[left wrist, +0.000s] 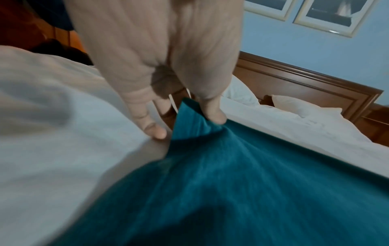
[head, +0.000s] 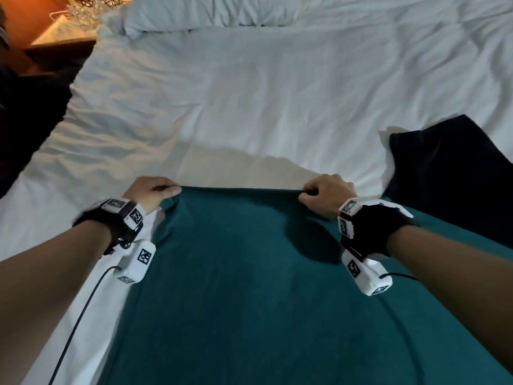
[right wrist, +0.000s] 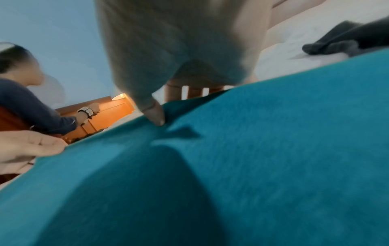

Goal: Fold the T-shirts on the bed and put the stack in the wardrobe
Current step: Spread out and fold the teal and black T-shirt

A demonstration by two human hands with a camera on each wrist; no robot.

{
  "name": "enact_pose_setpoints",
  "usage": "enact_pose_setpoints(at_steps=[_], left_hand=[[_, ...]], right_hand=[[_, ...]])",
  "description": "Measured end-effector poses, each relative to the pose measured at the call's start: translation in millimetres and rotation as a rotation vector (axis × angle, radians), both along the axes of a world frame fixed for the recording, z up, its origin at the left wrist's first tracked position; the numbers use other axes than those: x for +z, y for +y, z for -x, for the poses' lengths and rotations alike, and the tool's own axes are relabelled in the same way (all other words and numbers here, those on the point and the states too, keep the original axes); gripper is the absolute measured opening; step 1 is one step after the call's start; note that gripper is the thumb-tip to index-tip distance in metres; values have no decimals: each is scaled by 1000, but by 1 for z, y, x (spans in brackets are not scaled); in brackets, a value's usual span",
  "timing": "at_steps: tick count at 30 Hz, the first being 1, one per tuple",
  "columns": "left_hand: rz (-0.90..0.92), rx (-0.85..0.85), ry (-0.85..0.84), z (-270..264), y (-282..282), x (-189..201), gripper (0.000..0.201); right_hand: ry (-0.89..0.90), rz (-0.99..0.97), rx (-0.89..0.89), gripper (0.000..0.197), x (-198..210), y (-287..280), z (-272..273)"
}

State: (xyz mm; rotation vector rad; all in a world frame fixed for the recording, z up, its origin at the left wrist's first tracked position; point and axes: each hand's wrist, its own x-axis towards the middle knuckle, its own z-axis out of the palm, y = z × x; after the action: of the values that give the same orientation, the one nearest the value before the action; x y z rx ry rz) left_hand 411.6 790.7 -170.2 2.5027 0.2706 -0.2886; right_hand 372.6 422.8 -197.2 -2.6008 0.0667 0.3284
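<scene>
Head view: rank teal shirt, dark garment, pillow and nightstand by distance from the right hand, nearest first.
1. Teal shirt, pinched by the right hand.
2. Dark garment, just right.
3. Pillow, far, at the bed's head.
4. Nightstand, far left corner.

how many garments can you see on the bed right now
2: a teal T-shirt held at its far edge by both hands, and a dark garment lying to its right. Others may be out of frame.

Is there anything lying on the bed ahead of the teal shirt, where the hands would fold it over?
Nothing visible. Both hands pinch the teal shirt's far edge; the sheet beyond is bare. A dark garment lies off right.
</scene>
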Motion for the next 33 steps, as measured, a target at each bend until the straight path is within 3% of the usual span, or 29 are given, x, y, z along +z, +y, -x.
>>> enact_pose_setpoints(at_steps=[4, 6, 8, 10, 11, 13, 14, 16, 19, 21, 23, 26, 28, 30, 33], left_hand=[[-213, 62, -169, 0, -14, -11, 13], [-322, 178, -194, 6, -34, -17, 19], [-356, 169, -348, 24, -67, -22, 38], [-190, -131, -439, 55, -112, -26, 54], [-127, -338, -351, 74, -133, -30, 59], [-222, -652, -118, 105, -148, -42, 64], [-318, -702, -72, 110, -140, -48, 64], [-445, -635, -36, 102, -104, -55, 62], [-587, -291, 158, 72, -46, -50, 62], [-642, -89, 270, 66, -39, -39, 69], [-624, -113, 228, 77, -73, -32, 79], [-373, -500, 21, 119, -184, -33, 82], [-220, -671, 6, 139, -261, -40, 79], [-212, -651, 26, 141, -308, -52, 76], [-368, -598, 7, 133, -327, -68, 75]], right_hand=[[-47, 92, -52, 24, -7, 16, 8], [-161, 102, 10, 35, -12, 29, 30], [-242, 88, 62, 50, -18, 43, 61], [-257, 148, 126, 61, -26, 54, 91], [-257, 195, 158, 65, -30, 57, 101], [-227, 260, 200, 68, -35, 57, 112], [-199, 277, 209, 69, -36, 54, 112], [-122, 286, 214, 71, -37, 43, 109], [-13, 261, 249, 78, -35, 18, 104], [18, 252, 260, 80, -29, 0, 105], [46, 238, 237, 79, -24, -16, 107], [76, 261, 232, 77, -21, -45, 117], [99, 296, 238, 76, -22, -70, 124], [113, 346, 168, 72, -25, -105, 127], [145, 384, -139, 65, -32, -181, 124]])
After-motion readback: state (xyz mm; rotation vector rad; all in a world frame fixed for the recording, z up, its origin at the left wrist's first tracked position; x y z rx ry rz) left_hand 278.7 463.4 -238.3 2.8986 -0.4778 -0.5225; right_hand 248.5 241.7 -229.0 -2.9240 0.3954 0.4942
